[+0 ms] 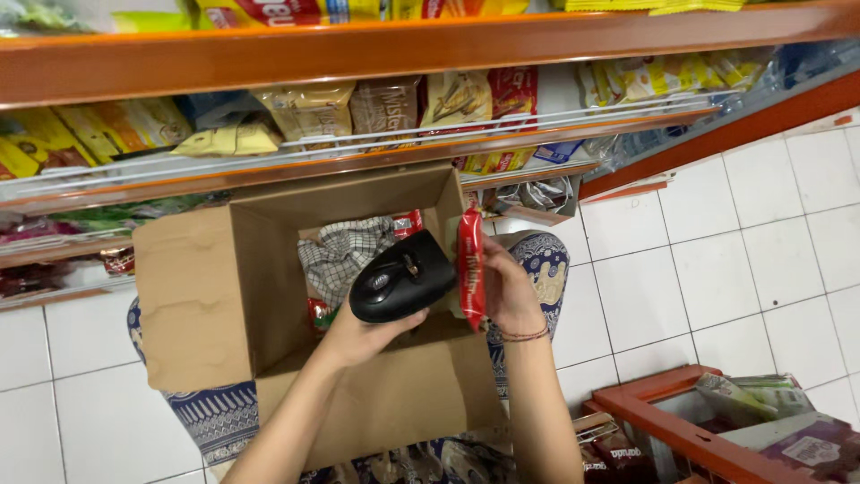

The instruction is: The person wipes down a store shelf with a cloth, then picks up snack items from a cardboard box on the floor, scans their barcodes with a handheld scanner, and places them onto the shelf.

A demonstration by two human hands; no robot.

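Head view, looking down. Nearest, at 6 o'clock, both bare forearms rise from the bottom edge toward centre. Patterned blue-and-white cloth [210, 414] over the person's lap shows under and beside the open cardboard box [193, 296], which sits at centre frame, flaps spread to 9 and 6 o'clock.

Left hand [358, 339], just below centre, cups a black handheld scanner [400, 278] from underneath; fingers curl around its lower side, thumb on the near edge, tips partly hidden. Scanner is tilted, its head pointing to 1 o'clock, over the box opening.

Right hand [506, 289], just at 3 o'clock of the scanner, grips a red snack packet [470, 265] held upright on edge; fingers wrap behind it, pressed together, thumb hidden. Packet is just beside the scanner's head; touching or not, cannot tell. A thin bracelet [524, 335] is on the right wrist.

Inside the box, at 11 o'clock of the scanner: a checked cloth [345, 253] and more red packets.

At 4 o'clock, bottom right corner: an orange crate [663, 421] holding bagged goods. White tiled floor [761, 242] at 3 o'clock.

Farther, 12 o'clock: orange shelves [358, 49] with wire rails, stocked with yellow, brown and red snack bags [309, 112].
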